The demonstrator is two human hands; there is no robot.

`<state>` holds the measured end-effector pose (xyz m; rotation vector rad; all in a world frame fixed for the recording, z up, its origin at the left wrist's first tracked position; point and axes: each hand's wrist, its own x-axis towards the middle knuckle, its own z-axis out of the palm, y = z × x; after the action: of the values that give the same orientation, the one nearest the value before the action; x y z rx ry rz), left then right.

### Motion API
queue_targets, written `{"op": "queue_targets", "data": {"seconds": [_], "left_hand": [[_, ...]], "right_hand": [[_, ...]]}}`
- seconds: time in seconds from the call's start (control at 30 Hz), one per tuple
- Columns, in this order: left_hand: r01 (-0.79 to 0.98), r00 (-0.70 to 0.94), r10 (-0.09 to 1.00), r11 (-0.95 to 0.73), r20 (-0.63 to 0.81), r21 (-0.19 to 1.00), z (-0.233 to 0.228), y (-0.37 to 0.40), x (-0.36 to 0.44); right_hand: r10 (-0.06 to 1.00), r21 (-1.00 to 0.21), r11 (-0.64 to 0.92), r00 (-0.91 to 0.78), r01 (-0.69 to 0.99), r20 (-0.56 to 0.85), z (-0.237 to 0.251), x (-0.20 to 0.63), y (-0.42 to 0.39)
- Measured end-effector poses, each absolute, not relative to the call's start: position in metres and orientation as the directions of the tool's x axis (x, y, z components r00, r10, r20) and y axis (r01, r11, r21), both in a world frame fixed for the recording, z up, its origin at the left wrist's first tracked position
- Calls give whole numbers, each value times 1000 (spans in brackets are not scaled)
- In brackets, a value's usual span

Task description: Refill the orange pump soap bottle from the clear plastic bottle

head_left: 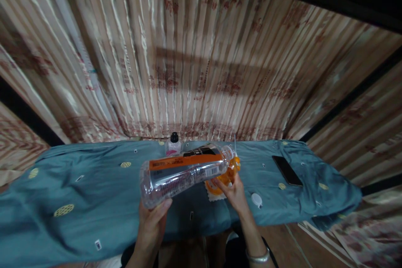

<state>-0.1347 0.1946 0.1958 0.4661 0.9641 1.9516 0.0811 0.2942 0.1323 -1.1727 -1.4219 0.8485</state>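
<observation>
Striped curtains (201, 50) with red patterns hang at the back and down the sides, and dark bars (339, 100) run across them. Under them, a blue-green cloth (103, 188) with yellow spots and small white marks covers a long, flat top. Some brown floor (289, 243) shows below it.

A big clear bottle (185, 176) with an orange and black label is up above the middle of the cloth. It leans over on its side, with its bottom to the left and its mouth to the right, a bit higher. The left hand (153, 220) grips it near the bottom, with the thumb on its side.

The right hand (235, 192) is by the bottle's mouth. Its fingers are curled on a shiny orange thing (232, 170), just beside the mouth. Just under this hand is a packet (216, 197) with a wavy pale edge. I cannot tell if it is part of the orange thing. A silver bracelet (259, 257) is on the right wrist.

Behind the big bottle stands a little bottle (174, 144) with a black cap. To the right, a white round thing (256, 199) and a black phone (287, 171) lie on the cloth.
</observation>
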Motion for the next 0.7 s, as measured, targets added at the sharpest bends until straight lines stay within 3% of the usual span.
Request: {"op": "queue_targets", "data": {"seconds": [0.7], "left_hand": [[-533,-540,841,-325,-18,781,178,201,-142]], "right_hand": [[959,-938,260,56,227,279,128,82,296]]}}
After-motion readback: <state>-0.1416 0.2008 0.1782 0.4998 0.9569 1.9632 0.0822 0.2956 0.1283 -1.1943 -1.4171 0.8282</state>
